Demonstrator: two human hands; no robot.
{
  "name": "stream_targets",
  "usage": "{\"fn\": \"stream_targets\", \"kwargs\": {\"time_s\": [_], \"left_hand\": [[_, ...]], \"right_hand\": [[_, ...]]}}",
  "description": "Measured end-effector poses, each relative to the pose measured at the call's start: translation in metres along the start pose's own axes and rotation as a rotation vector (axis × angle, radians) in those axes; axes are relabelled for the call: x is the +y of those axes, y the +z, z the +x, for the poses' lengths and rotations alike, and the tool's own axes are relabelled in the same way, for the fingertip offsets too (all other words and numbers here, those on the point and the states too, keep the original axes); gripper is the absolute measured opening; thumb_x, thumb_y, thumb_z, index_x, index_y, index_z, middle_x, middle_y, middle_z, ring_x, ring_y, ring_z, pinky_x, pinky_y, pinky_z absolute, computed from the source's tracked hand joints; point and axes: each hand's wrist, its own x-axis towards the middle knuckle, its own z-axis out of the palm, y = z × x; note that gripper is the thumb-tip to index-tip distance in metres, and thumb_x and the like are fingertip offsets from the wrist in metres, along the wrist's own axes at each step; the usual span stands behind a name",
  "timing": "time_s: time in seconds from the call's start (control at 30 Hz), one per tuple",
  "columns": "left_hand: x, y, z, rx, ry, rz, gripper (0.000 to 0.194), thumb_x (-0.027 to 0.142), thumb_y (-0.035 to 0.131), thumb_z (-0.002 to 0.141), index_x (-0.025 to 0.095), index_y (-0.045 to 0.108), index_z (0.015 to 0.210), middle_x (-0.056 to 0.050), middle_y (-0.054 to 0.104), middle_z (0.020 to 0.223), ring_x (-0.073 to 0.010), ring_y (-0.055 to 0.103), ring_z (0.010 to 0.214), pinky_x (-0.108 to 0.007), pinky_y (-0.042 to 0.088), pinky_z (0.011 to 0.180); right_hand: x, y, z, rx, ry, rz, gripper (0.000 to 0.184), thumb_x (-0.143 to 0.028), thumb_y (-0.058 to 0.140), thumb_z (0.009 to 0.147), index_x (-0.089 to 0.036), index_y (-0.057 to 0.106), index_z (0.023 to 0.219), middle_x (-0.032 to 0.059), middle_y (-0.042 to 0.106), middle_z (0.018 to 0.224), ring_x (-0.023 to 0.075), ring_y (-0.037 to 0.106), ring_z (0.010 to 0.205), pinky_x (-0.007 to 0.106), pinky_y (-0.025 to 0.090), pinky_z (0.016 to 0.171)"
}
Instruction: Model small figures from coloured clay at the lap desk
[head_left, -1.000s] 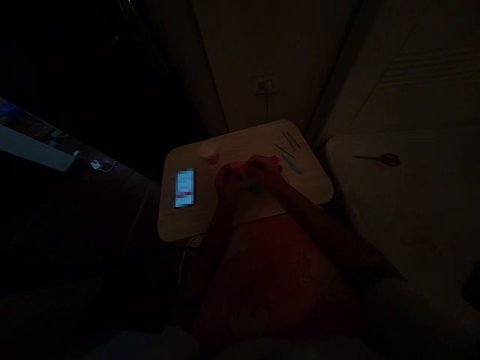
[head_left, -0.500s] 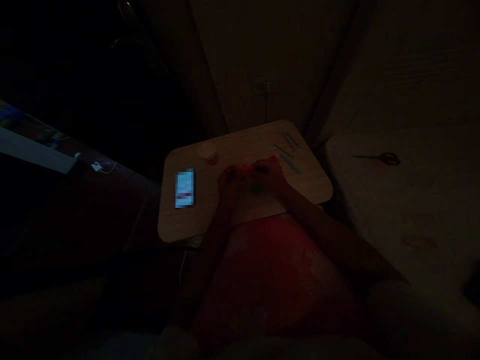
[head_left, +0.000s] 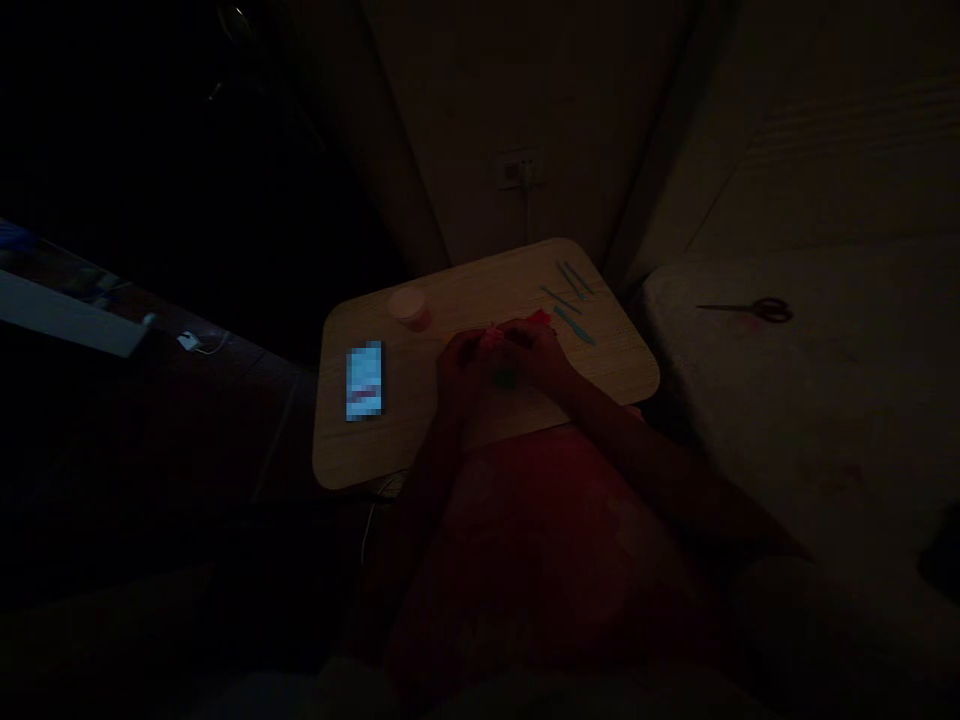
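Observation:
In dim light, my left hand (head_left: 457, 362) and my right hand (head_left: 536, 350) meet over a small wooden table (head_left: 420, 440). Between their curled fingers is a small pinkish-red lump (head_left: 493, 337), its kind too dark to make out. Both hands are closed on it. Just beyond the right hand lies a bright red piece (head_left: 540, 317). A small green thing (head_left: 506, 377) shows below the hands. Several thin blue-green tools (head_left: 574, 325) lie to the right, and a pale cup (head_left: 409, 308) stands to the left.
A lit phone (head_left: 364, 381) lies on the table's left side. Scissors (head_left: 769, 309) rest on a pale surface (head_left: 750, 380) at the right. A wall socket (head_left: 519, 168) with a plugged-in cord is behind the table. Red cloth (head_left: 540, 540) covers my lap.
The whole view has shifted slightly, so things sit a little further left. My hands stay together around the pinkish-red lump, with slightly altered finger positions.

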Motion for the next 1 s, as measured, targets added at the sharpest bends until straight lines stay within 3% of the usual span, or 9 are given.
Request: {"fn": "stream_targets", "kwargs": {"time_s": [0.2, 0.37, 0.5, 0.7, 0.9, 1.0], "left_hand": [[-0.003, 0.001, -0.001, -0.055, 0.021, 0.033, 0.041, 0.057, 0.085, 0.082, 0.020, 0.075, 0.095, -0.007, 0.076, 0.094, -0.0195, 0.070, 0.086, -0.028, 0.056, 0.076], [0.002, -0.001, -0.002, -0.168, 0.032, 0.075, 0.036, 0.057, 0.075, 0.092, 0.020, 0.077, 0.089, -0.005, 0.074, 0.085, -0.0180, 0.066, 0.079, -0.028, 0.052, 0.074], [0.003, -0.003, -0.003, -0.135, 0.029, 0.109, 0.038, 0.056, 0.079, 0.089, 0.020, 0.073, 0.078, -0.001, 0.069, 0.074, -0.0148, 0.059, 0.069, -0.026, 0.047, 0.066], [0.002, -0.003, -0.004, -0.131, 0.041, 0.158, 0.040, 0.050, 0.087, 0.082, 0.019, 0.069, 0.065, 0.002, 0.059, 0.059, -0.0119, 0.048, 0.058, -0.026, 0.036, 0.056], [-0.004, -0.007, -0.003, -0.278, 0.051, 0.110, 0.031, 0.050, 0.079, 0.088, 0.021, 0.078, 0.082, -0.002, 0.070, 0.074, -0.0165, 0.062, 0.070, -0.028, 0.047, 0.066], [-0.003, -0.007, -0.002, -0.288, 0.024, 0.054, 0.031, 0.051, 0.080, 0.085, 0.020, 0.077, 0.083, -0.003, 0.070, 0.076, -0.0177, 0.063, 0.071, -0.030, 0.050, 0.067]], "right_hand": [[0.014, -0.004, 0.000, -0.005, -0.014, 0.046, 0.052, -0.066, 0.084, 0.075, -0.023, 0.065, 0.097, 0.0044, 0.073, 0.093, 0.0181, 0.069, 0.086, 0.030, 0.057, 0.077], [0.011, -0.008, -0.002, -0.011, -0.066, -0.009, 0.049, -0.056, 0.083, 0.079, -0.024, 0.071, 0.114, 0.0065, 0.077, 0.105, 0.0198, 0.072, 0.097, 0.030, 0.058, 0.083], [0.008, -0.008, -0.003, -0.077, -0.055, -0.023, 0.039, -0.055, 0.081, 0.080, -0.020, 0.078, 0.099, 0.0076, 0.080, 0.099, 0.0210, 0.073, 0.092, 0.032, 0.058, 0.085], [0.009, -0.012, -0.001, -0.018, -0.059, -0.091, 0.037, -0.056, 0.081, 0.079, -0.019, 0.076, 0.081, 0.0050, 0.075, 0.080, 0.0188, 0.066, 0.076, 0.030, 0.053, 0.071], [0.005, -0.017, -0.003, 0.033, -0.011, -0.093, 0.045, -0.062, 0.078, 0.079, -0.018, 0.073, 0.072, 0.0011, 0.064, 0.067, 0.0150, 0.054, 0.067, 0.027, 0.043, 0.061], [0.003, -0.018, -0.004, 0.028, 0.034, -0.072, 0.045, -0.061, 0.076, 0.080, -0.018, 0.072, 0.071, -0.0010, 0.058, 0.062, 0.0132, 0.048, 0.061, 0.026, 0.036, 0.056]]}}
